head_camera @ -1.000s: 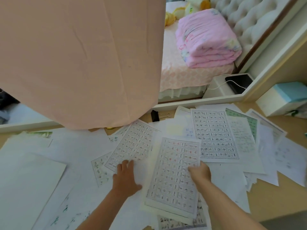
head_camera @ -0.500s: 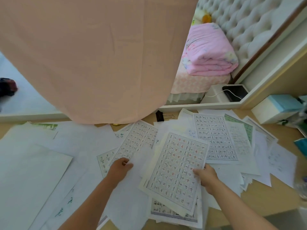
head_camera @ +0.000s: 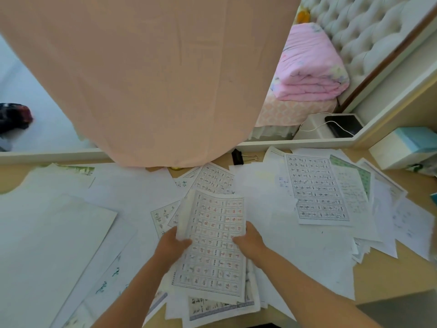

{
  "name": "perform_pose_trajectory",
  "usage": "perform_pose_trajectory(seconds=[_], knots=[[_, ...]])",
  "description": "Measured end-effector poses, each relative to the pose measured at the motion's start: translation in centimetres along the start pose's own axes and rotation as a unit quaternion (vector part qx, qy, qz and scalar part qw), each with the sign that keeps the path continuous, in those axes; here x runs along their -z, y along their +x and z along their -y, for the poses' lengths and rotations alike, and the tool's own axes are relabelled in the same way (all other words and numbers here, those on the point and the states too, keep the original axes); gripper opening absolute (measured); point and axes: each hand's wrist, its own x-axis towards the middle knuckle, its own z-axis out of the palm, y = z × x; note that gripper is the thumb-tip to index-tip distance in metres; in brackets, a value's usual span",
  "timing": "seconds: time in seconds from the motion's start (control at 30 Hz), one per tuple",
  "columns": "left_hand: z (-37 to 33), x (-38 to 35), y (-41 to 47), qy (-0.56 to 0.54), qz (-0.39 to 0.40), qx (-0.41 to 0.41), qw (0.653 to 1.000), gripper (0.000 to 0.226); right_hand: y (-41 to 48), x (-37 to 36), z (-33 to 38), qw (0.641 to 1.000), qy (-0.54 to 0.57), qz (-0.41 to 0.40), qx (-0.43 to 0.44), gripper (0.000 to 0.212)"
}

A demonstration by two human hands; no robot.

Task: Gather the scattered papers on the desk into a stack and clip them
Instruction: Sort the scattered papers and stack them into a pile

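- Papers: held as a thin bundle over the middle of the surface, toward its near edge; bowed at the top, edges not squared.
- Left hand: clamped on the bundle's left edge, fingers curled round it.
- Right hand: clamped on the right edge in the same way.
- Looked early in the job, with printed loose sheets fanned toward the right edge and large blank sheets spread out to the left edge.
- Could have shed a lower sheet from the bundle, gripped only at the sides and with uneven edges.
- Could have creased or folded a corner if tapped square against the cluttered layer below instead of bare surface.
- Risked knocking the overhanging sheets off the near edge with a forearm on any reach outward.
- Risked dragging neighbours askew when pulling one sheet from an overlapping fan, undoing the order on the right side.
- Mixed sizes: likely to give a ragged stack, so that a clip might bite some sheets and miss others.
- Binder clip: lying at the far edge, just beyond the sheets and near the hanging pink cloth; could have been buried or nudged under the cloth by shuffled paper.
- Could not tell whether its mouth would take the whole stack.
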Motion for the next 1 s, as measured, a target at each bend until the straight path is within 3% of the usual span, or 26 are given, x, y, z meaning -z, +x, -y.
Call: perform_pose_trajectory(seconds=[0.17, 0.3, 0.4, 0.5, 0.57, 0.6, 0.67, 0.73, 0.87, 1.0], knots=[[0.9, 4.9, -1.8, 0.07, -0.127, -0.067, 0.987, 0.037, 0.9, -1.1, -0.5, 0.994, -0.101, 0.03, -0.01, 0.067], [-0.6, 9.4, -3.4, -0.023, -0.181, -0.13, 0.975, 0.036, 1.4, -0.3, 0.6, 0.99, -0.121, 0.06, -0.027, 0.065], [-3.0, 10.1, -4.2, -0.137, -0.129, -0.149, 0.971, 0.03, 1.2, 1.0, 3.3, 0.995, 0.026, 0.078, -0.056, 0.051], [-5.3, 8.1, -3.4, -0.144, -0.068, -0.14, 0.977, 0.03, 0.5, 4.1, 5.7, 0.948, 0.272, 0.163, -0.038, 0.062], [-6.8, 5.5, -2.8, -0.108, -0.028, -0.132, 0.985, 0.03, -0.5, 6.7, 6.8, 0.924, 0.314, 0.217, 0.0, 0.056], [-7.5, 3.8, -2.4, -0.08, -0.015, -0.127, 0.988, 0.029, -0.8, 7.9, 7.0, 0.931, 0.295, 0.217, 0.014, 0.047], [-8.9, 0.1, -1.6, -0.036, -0.001, -0.124, 0.992, 0.03, -0.8, 10.4, 6.6, 0.963, 0.216, 0.157, 0.02, 0.032], [-10.3, -3.9, -1.2, -0.017, 0.017, -0.129, 0.991, 0.03, -0.3, 13.0, 5.2, 0.992, 0.122, 0.037, 0.001, 0.031], [-13.6, -12.5, -0.1, 0.053, 0.097, -0.139, 0.984, 0.024, 0.8, 19.4, 1.3, 0.986, 0.089, -0.139, -0.033, 0.022], [-16.9, -20.4, 2.4, 0.154, 0.143, -0.134, 0.968, 0.026, 2.6, 27.0, -1.1, 0.976, 0.058, -0.209, -0.013, 0.02]])
